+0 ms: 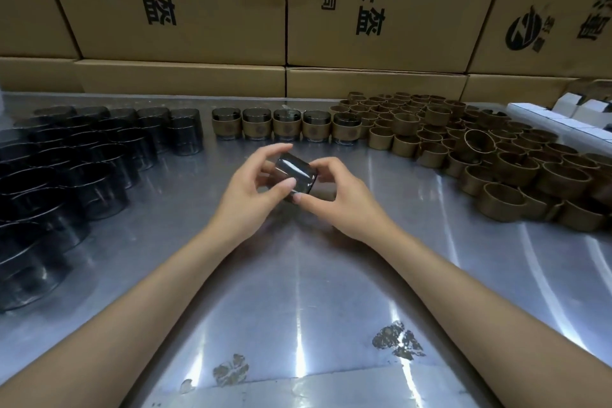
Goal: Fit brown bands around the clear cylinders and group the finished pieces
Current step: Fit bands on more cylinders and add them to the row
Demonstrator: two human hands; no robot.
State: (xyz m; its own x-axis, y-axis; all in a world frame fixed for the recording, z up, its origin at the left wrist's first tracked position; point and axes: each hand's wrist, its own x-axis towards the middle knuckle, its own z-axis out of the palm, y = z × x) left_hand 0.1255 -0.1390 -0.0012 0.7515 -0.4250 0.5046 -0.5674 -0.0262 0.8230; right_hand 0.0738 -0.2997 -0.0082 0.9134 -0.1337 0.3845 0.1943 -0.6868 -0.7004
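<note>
Centre of frame: left hand point(255, 182) and right hand point(337, 195) together grip one smoky clear cylinder point(293, 172), tilted on side above metal table point(298, 275); fingers of both curl round it. Brown band point(323, 192) apparently at cylinder's lower right end under right fingers, largely hidden. Upper centre: five banded cylinders point(284, 126) stand in row. Left edge: bare cylinders point(82, 156) massed in rows. Right: loose brown bands point(480, 156) heaped. Top: cardboard boxes point(198, 3) behind table. Upper right edge: small white boxes point(563, 119).
</note>
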